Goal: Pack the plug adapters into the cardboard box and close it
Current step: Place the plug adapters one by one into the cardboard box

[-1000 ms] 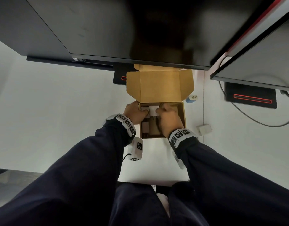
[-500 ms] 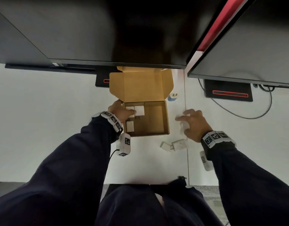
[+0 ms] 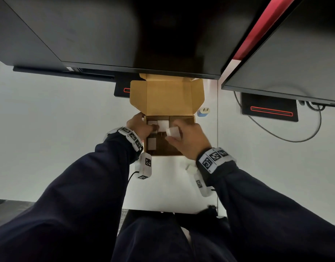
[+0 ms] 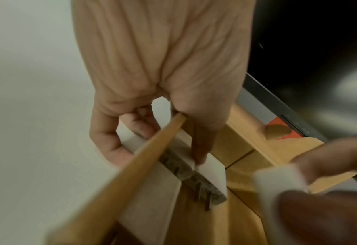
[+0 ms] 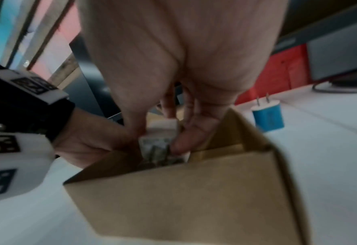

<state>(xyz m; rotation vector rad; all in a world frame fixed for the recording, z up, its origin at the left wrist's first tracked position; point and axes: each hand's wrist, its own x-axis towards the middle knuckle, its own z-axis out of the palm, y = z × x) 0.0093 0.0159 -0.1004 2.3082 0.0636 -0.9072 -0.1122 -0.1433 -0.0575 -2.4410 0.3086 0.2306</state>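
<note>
The box (image 3: 170, 150) sits open on the white table (image 3: 49, 138), its lid (image 3: 168, 97) standing up at the far side against the foot of a dark monitor (image 3: 140, 31). Three white adapters lie along the box's left side: two side by side at the far left corner (image 3: 162, 125) and one nearer along the left wall (image 3: 152, 143). The left hand (image 3: 139, 127) straddles the left wall, thumb inside pressing on the far adapters and curled fingers (image 4: 108, 145) outside against the wall. The right hand (image 3: 189, 140) hovers over the middle of the box, pinching another white adapter (image 3: 173, 132) between thumb and fingers, prongs turned toward the wrist. A blue adapter (image 3: 204, 112) stands prongs-up on the table just right of the lid. One more white adapter (image 3: 189, 167) lies on the table near the box's front right corner, partly hidden under the right wrist. A second monitor (image 3: 295, 53) stands to the right, with a cable (image 3: 287, 137) looping over the table.
</note>
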